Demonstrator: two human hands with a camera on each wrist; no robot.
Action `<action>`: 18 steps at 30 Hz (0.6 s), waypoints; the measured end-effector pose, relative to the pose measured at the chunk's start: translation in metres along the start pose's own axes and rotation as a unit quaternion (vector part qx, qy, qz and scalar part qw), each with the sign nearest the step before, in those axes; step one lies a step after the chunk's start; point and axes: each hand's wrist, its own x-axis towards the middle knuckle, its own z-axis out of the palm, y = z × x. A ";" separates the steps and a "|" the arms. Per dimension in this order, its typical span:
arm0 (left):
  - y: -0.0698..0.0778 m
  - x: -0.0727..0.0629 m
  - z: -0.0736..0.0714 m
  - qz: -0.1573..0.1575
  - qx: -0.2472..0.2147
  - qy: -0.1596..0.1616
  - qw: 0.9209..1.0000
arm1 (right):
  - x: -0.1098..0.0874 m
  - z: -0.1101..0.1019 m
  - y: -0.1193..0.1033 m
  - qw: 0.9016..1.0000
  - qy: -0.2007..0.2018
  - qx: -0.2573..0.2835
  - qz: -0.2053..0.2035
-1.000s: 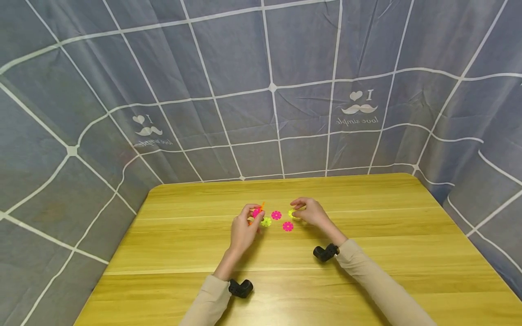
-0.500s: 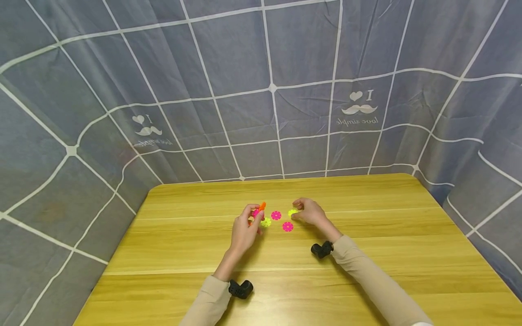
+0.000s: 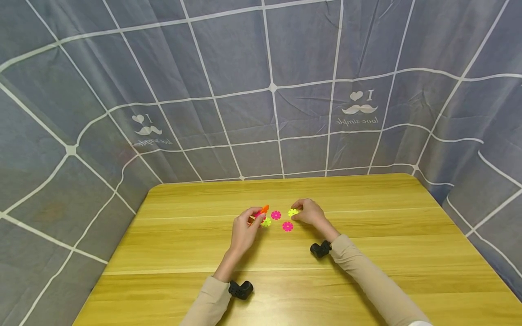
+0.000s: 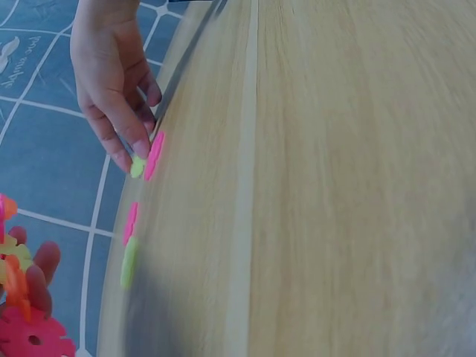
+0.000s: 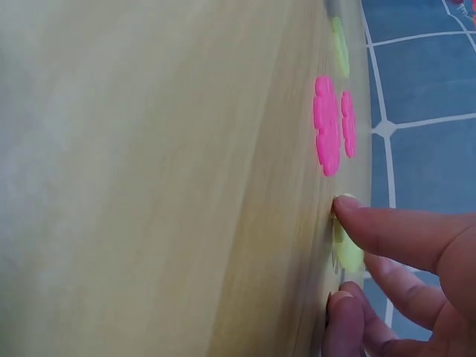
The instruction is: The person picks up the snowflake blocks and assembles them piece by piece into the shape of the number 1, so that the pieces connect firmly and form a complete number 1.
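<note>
My left hand (image 3: 243, 231) holds a joined cluster of toothed plastic snowflake discs (image 3: 265, 208) just above the table. Pink, orange and yellow discs show in that cluster (image 4: 18, 331) in the left wrist view; the fingers hide part of it. To the right, my right hand (image 3: 311, 213) pinches a yellow snowflake disc (image 3: 292, 212) at the tabletop. In the right wrist view, thumb and fingers close about this yellow disc (image 5: 348, 249), partly covering it. Two pink discs, one farther (image 3: 276, 215) and one nearer (image 3: 287, 226), lie flat between the hands.
Another yellow disc (image 3: 266, 222) lies on the table beside the left fingertips. The wooden table (image 3: 285, 290) ends at a grey grid-patterned curtain (image 3: 244, 117) behind and at the sides. Each wrist wears a black camera (image 3: 240, 290).
The left hand has turned its cluster, so the orange disc now shows more broadly and sits slightly farther right. The right hand has shifted slightly around the yellow disc. The loose discs have stayed put.
</note>
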 end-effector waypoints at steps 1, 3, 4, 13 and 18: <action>0.000 0.000 0.000 -0.002 0.001 -0.003 1.000 | 0.000 0.000 0.000 1.000 0.000 -0.002 0.001; -0.001 -0.001 0.000 -0.006 0.002 -0.011 1.000 | 0.000 0.000 0.000 1.000 0.003 -0.003 0.006; -0.001 -0.001 0.000 -0.008 0.002 -0.014 1.000 | 0.000 0.000 0.001 1.000 0.005 -0.002 0.009; 0.001 -0.003 0.001 -0.007 0.045 -0.026 0.999 | -0.002 -0.001 0.002 0.999 0.024 0.032 -0.005; 0.004 -0.003 0.002 0.001 0.067 -0.018 0.998 | -0.005 -0.001 0.001 0.999 0.029 0.043 -0.012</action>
